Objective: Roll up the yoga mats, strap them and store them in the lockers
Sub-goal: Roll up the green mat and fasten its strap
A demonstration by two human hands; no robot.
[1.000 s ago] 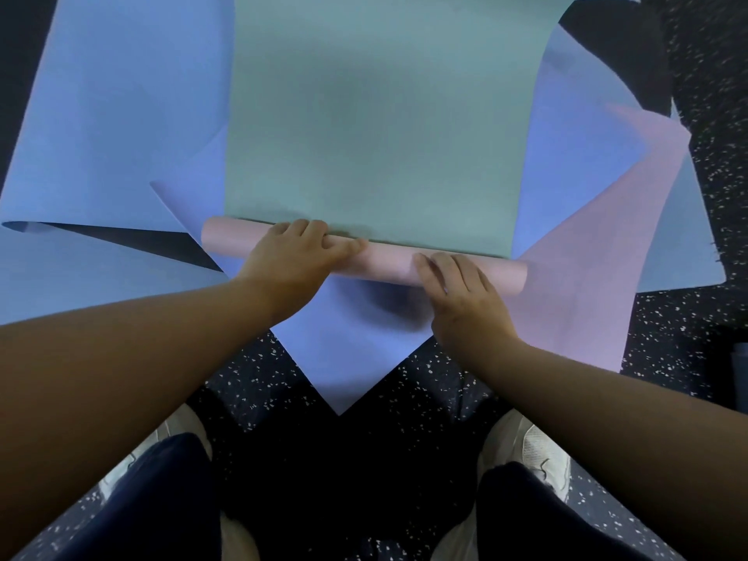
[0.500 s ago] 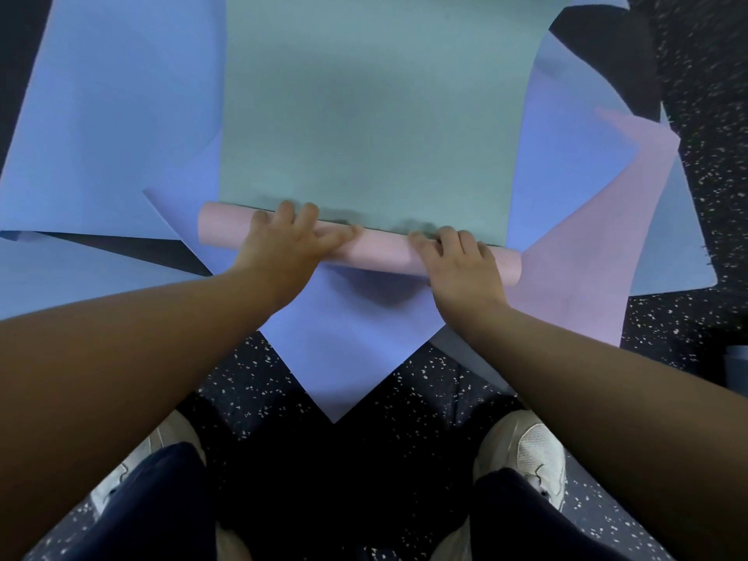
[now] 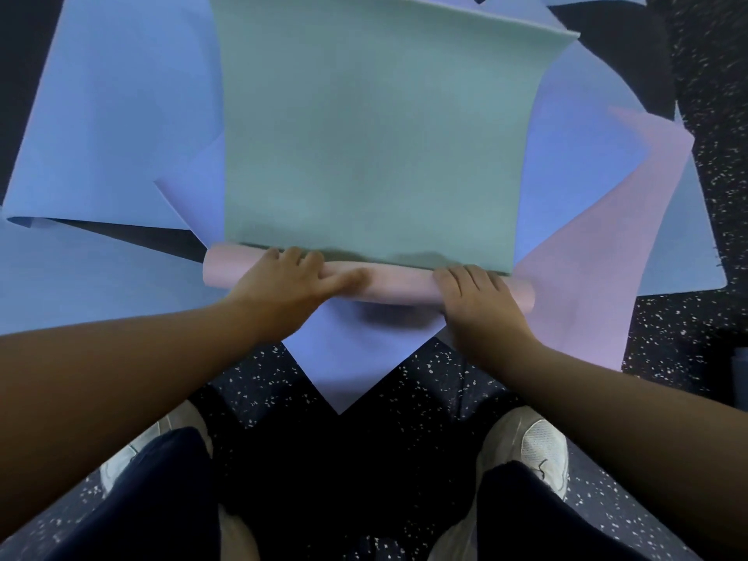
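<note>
Nearest to us our knees and white shoes [image 3: 526, 451] frame the speckled floor [image 3: 259, 382]; we are crouched at the near end of the mats. Just beyond, both hands rest on top of the pink roll [image 3: 396, 286], the wound-up near end of the green mat [image 3: 376, 147], whose underside is pink. The left hand [image 3: 283, 289] lies over the roll left of centre, fingers curved across its top and thumb stretched along it; the right hand [image 3: 477, 297] presses near the right end, fingers bent over the far side. Whether the fingertips hook under the flat sheet we cannot quite tell, since shadow hides that seam.

Compared with a second ago, the roll looks a little thicker, and the right hand has slid outward toward the roll's right end. So the rolling is under way but early: most of the green mat lies flat ahead, reaching to its far edge.

Underneath and around it lie blue mats [image 3: 121, 127] and a lilac mat [image 3: 619, 244], overlapping at angles. Strapping and the lockers are still to come.
</note>
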